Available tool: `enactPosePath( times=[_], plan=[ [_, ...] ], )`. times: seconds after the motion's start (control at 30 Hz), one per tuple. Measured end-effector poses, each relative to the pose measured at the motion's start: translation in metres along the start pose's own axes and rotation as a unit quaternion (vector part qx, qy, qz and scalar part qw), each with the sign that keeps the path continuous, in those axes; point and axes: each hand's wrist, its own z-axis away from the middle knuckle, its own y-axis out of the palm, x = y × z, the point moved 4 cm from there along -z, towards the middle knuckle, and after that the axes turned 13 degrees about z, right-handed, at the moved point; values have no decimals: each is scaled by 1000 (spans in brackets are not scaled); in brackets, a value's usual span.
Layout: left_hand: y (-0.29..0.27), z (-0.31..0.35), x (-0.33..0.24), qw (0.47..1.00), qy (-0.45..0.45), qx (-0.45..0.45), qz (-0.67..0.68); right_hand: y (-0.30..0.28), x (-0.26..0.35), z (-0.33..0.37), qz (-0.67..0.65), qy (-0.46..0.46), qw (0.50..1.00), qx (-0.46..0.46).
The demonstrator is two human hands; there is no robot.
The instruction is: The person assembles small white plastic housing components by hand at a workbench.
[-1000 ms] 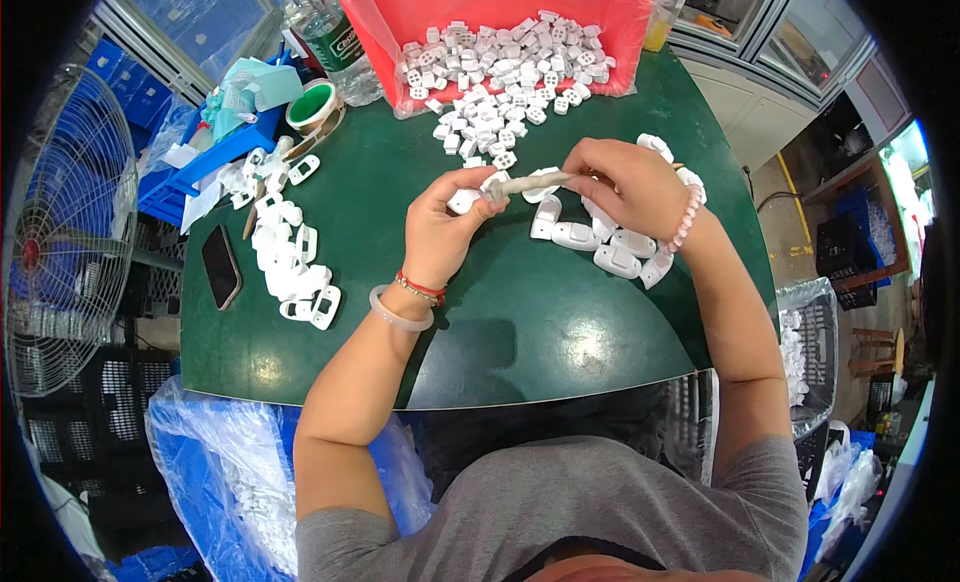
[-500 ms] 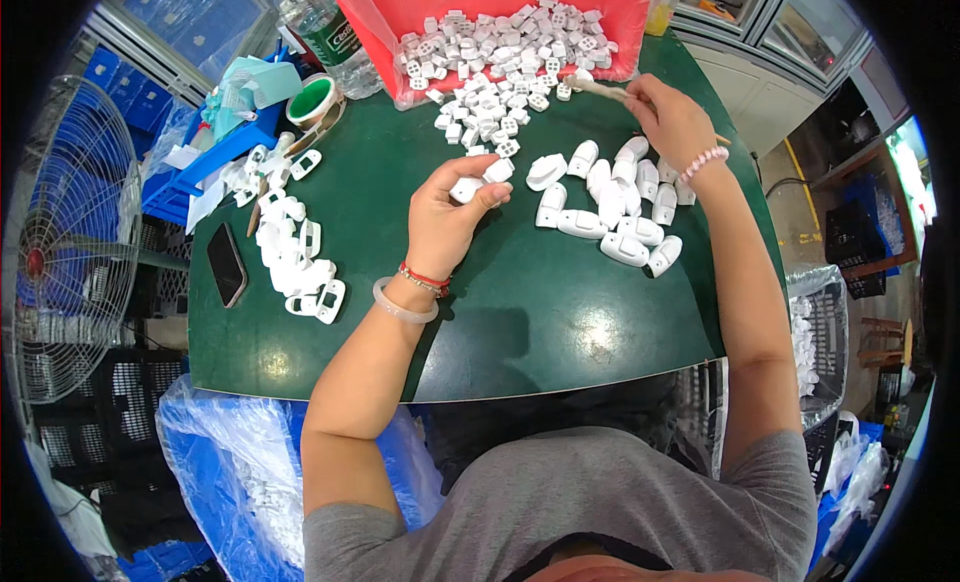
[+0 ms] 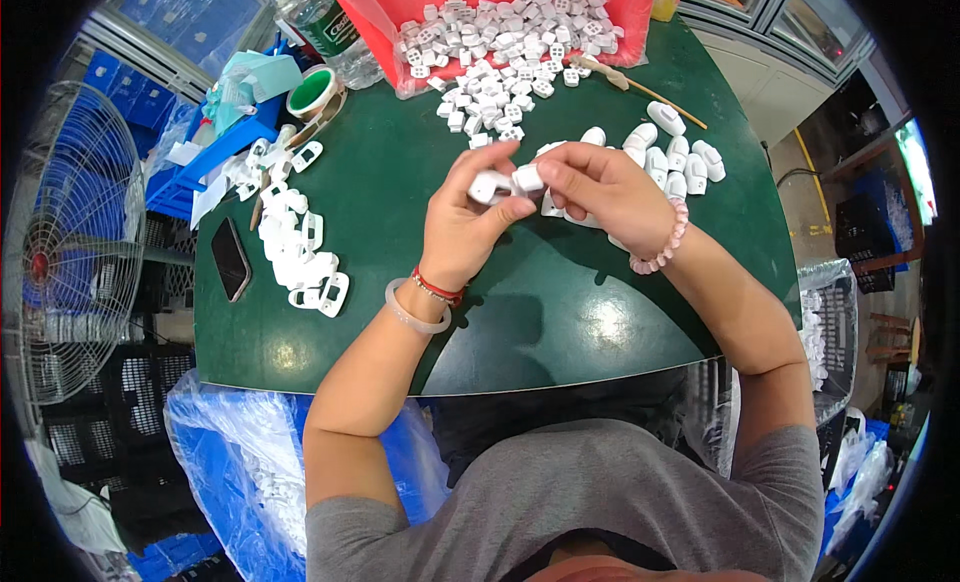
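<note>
My left hand (image 3: pixel 458 222) is closed around a rounded white plastic housing (image 3: pixel 487 188), raised over the middle of the table. Against it, my right hand (image 3: pixel 615 197) pinches a small white block (image 3: pixel 528 178) between thumb and fingers. The two pieces meet or nearly meet; their exact contact is hard to make out. Beyond my hands, a heap of small white blocks (image 3: pixel 487 100) spills from a red bin (image 3: pixel 375 32). Rounded white pieces (image 3: pixel 656 165) lie in a group beside my right hand, which partly covers them.
A thin wooden stick with a wrapped tip (image 3: pixel 660 101) lies at the far right. To the left, white pieces with openings (image 3: pixel 300 252) form a row beside a phone (image 3: pixel 229 259). Tape (image 3: pixel 313 92), a clear bottle (image 3: pixel 335 32) and a blue tray (image 3: pixel 172 192) stand at the back left.
My right hand has let go of the stick, which now lies on the table. It has come left to my left hand, pinching the small white block against the housing.
</note>
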Motion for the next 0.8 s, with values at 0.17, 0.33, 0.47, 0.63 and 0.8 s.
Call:
enactPosePath(
  times=[0.17, 0.33, 0.47, 0.63, 0.8],
  plan=[
    [-1, -2, 2, 987, -26, -61, 149, -4, -16, -2, -191, 76, 978, -23],
    [-4, 1, -5, 997, -29, -53, 56, -5, -19, -1, -227, 84, 970, -21],
    [2, 1, -13, 995, 37, -68, 66, -1, -21, -1, -230, 96, 968, -13],
    [-4, 0, -14, 992, 79, -79, 55, 2, -13, 2, -242, 80, 967, -23],
    [-6, 2, -8, 993, 103, -37, 34, 0, -14, 2, -307, 85, 948, 23]
  ],
)
